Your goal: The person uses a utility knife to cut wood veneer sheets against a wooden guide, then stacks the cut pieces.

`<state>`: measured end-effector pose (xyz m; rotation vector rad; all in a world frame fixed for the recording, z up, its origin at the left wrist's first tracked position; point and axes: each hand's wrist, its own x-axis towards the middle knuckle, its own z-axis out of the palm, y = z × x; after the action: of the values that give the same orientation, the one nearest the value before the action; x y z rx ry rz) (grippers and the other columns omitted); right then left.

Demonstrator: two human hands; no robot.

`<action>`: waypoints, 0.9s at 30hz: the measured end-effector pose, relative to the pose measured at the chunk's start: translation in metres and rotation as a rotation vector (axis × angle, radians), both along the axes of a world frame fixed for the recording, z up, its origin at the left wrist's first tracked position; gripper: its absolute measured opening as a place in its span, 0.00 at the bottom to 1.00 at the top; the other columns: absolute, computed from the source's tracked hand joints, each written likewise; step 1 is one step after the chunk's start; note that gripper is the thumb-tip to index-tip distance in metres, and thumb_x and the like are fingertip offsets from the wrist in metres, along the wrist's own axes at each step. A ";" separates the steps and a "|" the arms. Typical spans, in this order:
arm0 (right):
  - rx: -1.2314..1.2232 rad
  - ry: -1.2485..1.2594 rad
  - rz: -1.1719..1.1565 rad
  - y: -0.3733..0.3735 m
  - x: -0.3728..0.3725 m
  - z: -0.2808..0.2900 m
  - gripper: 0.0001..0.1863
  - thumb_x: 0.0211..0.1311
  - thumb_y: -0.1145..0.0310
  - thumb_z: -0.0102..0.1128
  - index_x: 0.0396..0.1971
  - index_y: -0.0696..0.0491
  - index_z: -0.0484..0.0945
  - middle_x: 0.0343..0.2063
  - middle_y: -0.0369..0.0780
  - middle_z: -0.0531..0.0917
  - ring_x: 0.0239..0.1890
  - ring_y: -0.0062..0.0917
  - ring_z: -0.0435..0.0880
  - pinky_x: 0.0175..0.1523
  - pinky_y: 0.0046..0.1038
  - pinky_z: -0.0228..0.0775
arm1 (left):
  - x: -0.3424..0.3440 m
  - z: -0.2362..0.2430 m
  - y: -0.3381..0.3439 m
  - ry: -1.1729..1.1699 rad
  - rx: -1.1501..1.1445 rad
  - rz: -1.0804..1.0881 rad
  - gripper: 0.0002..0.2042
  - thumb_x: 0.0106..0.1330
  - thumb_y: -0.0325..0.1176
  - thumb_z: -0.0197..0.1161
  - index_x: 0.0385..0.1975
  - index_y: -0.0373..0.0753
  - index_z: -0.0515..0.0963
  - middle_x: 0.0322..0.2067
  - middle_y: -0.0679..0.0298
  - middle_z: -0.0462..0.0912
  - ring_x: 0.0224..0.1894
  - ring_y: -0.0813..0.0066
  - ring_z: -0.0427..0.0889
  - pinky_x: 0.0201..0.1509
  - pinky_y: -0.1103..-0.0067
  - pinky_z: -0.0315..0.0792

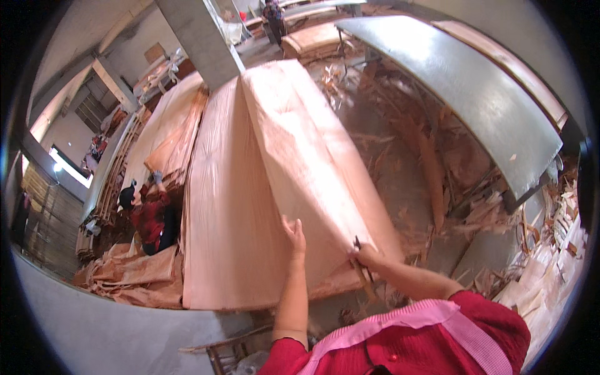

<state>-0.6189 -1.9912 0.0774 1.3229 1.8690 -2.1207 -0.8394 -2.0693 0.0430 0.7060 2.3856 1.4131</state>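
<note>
– So, where is the veneer sheet [312, 150] to be found?

– It is laid lengthwise over a low stack [215, 187] of similar sheets, directly ahead of the 2 hands. Part of it is raised into a long ridge, which is angled down toward the right hand [370, 255].

– And how is the grip set on each side?

– On the left hand [296, 237] it is spread: thumb and fingers are parted and nothing is held. Whether the sheet is brushed by that hand cannot be told. On the right, a slim tool [364, 280] with a dark tip is enclosed by curled fingers; whether the sheet's edge is pinched as well cannot be made out.

– What could go wrong from here?

– Most likely, a split could be started along the ridge if the sheet were pulled from the right side alone, with no support given by the left hand. A nick could be made if the tool's tip were turned into the edge. A crease might also be left if the raised part were pressed flat too sharply.

– How is the sheet's look to be described?

– Thin, broad and pale pinkish tan. Strong light is caught along the ridge, the slope to its left is shaded, and slight ripples are shown toward the far end. Near the right hand, some detail is lost to blur.
</note>
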 end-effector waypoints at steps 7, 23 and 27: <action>0.020 0.100 -0.209 0.073 0.046 0.002 0.16 0.53 0.67 0.56 0.43 0.55 0.71 0.13 0.35 0.71 0.12 0.19 0.67 0.15 0.23 0.59 | 0.057 -0.055 0.187 -0.281 0.060 0.242 0.35 0.47 0.38 0.65 0.53 0.30 0.56 0.53 0.43 0.59 0.54 0.53 0.64 0.56 0.65 0.59; -0.180 0.413 -0.512 0.267 0.249 0.138 0.13 0.52 0.71 0.58 0.37 0.60 0.71 0.12 0.32 0.68 0.10 0.15 0.64 0.13 0.18 0.54 | 0.272 0.137 0.426 -0.490 0.550 -0.149 0.21 0.37 0.15 0.47 0.38 0.29 0.66 0.28 0.61 0.69 0.27 0.70 0.70 0.26 0.79 0.66; -0.216 0.491 -0.465 0.300 0.326 0.179 0.09 0.54 0.72 0.55 0.35 0.57 0.73 0.14 0.32 0.70 0.12 0.14 0.65 0.15 0.18 0.55 | 0.336 0.155 0.491 -0.326 0.518 -0.067 0.18 0.37 0.16 0.47 0.35 0.29 0.65 0.26 0.60 0.68 0.27 0.70 0.69 0.29 0.76 0.66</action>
<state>-0.2928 -1.6910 0.2561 1.3841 1.4826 -3.0167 -0.5037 -1.5781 0.1981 0.6018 1.7473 1.9674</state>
